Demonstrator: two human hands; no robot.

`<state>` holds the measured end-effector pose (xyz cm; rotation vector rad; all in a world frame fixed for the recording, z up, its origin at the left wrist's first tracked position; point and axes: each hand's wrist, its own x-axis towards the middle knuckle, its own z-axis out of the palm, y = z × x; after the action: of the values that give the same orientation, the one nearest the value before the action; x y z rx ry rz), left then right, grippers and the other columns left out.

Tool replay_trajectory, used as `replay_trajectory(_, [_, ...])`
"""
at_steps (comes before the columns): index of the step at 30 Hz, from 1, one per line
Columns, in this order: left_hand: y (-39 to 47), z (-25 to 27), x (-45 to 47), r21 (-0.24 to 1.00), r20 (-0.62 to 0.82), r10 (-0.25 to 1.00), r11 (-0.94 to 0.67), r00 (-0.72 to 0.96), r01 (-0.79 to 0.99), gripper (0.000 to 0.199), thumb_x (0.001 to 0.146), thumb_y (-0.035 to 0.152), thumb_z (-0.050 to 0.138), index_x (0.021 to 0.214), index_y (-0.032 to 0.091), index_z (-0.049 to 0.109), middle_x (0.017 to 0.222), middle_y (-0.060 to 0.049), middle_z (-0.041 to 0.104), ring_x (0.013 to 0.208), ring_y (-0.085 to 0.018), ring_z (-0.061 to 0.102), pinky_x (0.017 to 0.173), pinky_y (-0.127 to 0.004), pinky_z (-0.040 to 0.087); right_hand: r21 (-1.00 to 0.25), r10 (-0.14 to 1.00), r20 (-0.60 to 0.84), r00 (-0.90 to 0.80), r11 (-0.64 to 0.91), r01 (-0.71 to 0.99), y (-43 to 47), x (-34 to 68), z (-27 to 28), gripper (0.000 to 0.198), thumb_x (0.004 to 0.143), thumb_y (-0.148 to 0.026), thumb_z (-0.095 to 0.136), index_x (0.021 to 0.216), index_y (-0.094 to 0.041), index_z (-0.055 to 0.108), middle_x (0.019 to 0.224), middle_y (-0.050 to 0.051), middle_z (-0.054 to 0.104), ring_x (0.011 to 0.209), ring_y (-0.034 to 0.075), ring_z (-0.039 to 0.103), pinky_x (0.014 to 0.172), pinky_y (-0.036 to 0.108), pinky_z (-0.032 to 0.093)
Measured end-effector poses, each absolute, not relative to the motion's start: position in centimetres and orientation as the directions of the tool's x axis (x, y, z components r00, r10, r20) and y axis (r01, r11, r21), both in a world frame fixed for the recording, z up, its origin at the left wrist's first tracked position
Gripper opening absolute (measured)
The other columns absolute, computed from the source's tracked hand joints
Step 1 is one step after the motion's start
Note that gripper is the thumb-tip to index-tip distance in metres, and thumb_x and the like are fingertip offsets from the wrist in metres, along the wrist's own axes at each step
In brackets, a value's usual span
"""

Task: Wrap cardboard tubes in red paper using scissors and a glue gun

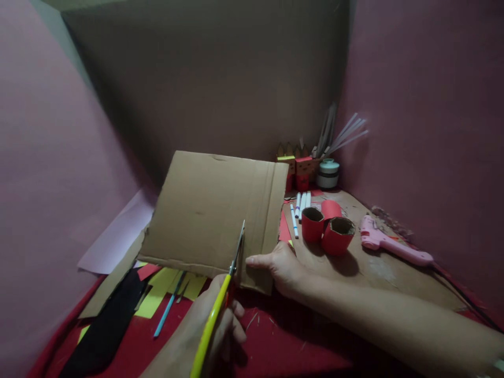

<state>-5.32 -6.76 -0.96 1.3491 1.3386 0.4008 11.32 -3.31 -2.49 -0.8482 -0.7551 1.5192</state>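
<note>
A brown cardboard sheet (208, 210) is held up, tilted, in front of me. My right hand (281, 265) grips its lower right edge, thumb flat on the front face and the other fingers mostly hidden behind. My left hand (224, 317) has its fingers round a pair of scissors (214, 310) with a long yellow handle. The scissor blades point up at the sheet's lower edge, left of my right thumb, and a blade shows over the front face. Whether the blades are fully closed I cannot make out.
Red-covered cardboard tubes (337, 239), white markers (294, 220) and a pink glue gun (394, 245) lie to the right. Behind stand a white jar (327, 174) and decorated red holders (302, 173). At left are yellow paper pieces (149, 305), a blue stick (169, 307) and a black item (108, 325).
</note>
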Motion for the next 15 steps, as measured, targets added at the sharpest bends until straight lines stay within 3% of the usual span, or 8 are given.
replay_trajectory(9, [-4.4,-0.1,-4.1,0.795,-0.463,0.838,0.249,0.289,0.553,0.026,0.077,0.045,0.051,0.067,0.021,0.052,0.045,0.001,0.058,0.043,-0.017,0.059,0.044,-0.027,0.044,-0.813,0.997,-0.043,-0.068,-0.075,-0.577,-3.1,11.5,-3.0,0.018,0.052,-0.012,0.075,0.067,-0.02,0.067,0.08,0.005,0.072,0.07,0.022,0.064,0.067,0.033,0.049])
replay_trajectory(15, [-4.5,0.5,-3.3,0.76,-0.295,0.916,0.052,0.273,0.648,0.012,0.079,0.029,0.042,0.069,0.023,0.043,0.042,0.004,0.054,0.041,-0.015,0.057,0.047,-0.025,0.042,-0.804,0.996,-0.016,-0.088,-0.065,-0.591,-3.1,11.6,-3.0,0.022,0.053,-0.012,0.074,0.073,-0.019,0.069,0.084,0.006,0.073,0.072,0.022,0.065,0.07,0.034,0.05])
